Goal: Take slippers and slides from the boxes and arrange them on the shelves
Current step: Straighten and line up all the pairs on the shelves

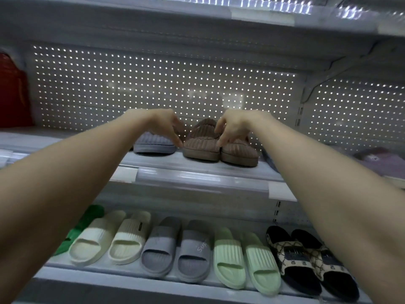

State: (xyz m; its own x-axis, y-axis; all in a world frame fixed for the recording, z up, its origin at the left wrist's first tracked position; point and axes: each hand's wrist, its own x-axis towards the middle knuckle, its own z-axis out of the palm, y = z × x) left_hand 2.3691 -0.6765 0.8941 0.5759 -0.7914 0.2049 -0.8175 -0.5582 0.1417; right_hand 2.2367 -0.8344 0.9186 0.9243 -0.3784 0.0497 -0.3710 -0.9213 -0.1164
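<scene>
While both bare arms reach up and forward, the left hand [167, 125] hangs over the middle shelf [197, 170] with its fingers curved downward. One fingertip touches the left edge of the left brown slipper [200, 149], but the picture is too blurred to tell if the hand pinches it. The right hand [233, 128] has its fingers curled down over the ribbed top of the right brown slipper [240, 155] and holds it there. The two brown slippers stand side by side, touching, with the toes toward the near edge of the shelf. Just beside them on the left stands a grey slipper [153, 145], partly hidden behind the left wrist. Behind them is a white perforated back panel [131, 84]. A red thing [12, 91] stands at the far left of this shelf, and a blurred purple thing [381, 161] lies at the right. On the lower shelf [98, 274], slides are in a row from left to right: a cream pair [96, 238], a grey pair [160, 240], a light green pair [228, 249] and a black pair with patterned straps [291, 253]. A dark green slide [87, 222] shows left of the cream pair, partly behind the left arm.
</scene>
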